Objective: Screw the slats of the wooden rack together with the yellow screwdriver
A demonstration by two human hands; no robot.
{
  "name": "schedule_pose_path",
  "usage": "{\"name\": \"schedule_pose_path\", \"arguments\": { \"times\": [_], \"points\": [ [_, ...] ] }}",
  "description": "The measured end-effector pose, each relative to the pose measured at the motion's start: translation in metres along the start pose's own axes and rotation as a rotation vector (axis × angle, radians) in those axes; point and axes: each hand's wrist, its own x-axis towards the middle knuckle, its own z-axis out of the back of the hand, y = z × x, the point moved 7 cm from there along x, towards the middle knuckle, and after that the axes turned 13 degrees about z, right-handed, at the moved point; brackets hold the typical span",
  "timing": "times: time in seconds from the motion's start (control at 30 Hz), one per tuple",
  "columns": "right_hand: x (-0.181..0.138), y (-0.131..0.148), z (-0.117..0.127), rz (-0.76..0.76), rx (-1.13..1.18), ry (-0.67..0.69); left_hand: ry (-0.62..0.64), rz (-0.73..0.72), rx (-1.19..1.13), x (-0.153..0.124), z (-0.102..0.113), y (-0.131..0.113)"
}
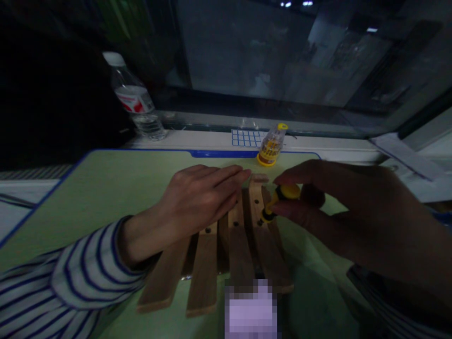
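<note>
My right hand [339,212] pinches the yellow and black handle of a small screwdriver [282,197] between thumb and fingers. Its tip points down and left at a hole in the rightmost slat of a wooden slatted piece [238,254]. Several slats fan out towards me, with dark holes in them. Resting flat across the far part of the slats is my left hand [205,197], fingers stretched out to the right. It covers part of the wood. Whether the tip sits in a screw is too small to tell.
On the green, blue-edged table [123,188], a clear container with yellow ends [271,146] stands at the back, holding small bits. A water bottle [137,103] is on the ledge at left. Behind is a window [240,52]. A blurred pale patch [250,313] covers the front.
</note>
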Motion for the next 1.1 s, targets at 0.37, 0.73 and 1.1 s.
{"name": "schedule_pose_path", "arguments": {
  "times": [0.37, 0.73, 1.1],
  "points": [
    [0.0, -0.001, -0.003, 0.006, -0.003, -0.005, 0.199, 0.189, -0.53, 0.008, 0.02, -0.015],
    [0.0, 0.002, -0.002, 0.036, 0.063, -0.037, 0.524, 0.295, -0.877, 0.017, -0.001, -0.022],
    [0.004, 0.005, -0.003, 0.074, 0.065, -0.009, 0.618, 0.236, -0.954, 0.016, -0.008, -0.023]
  ]
}}
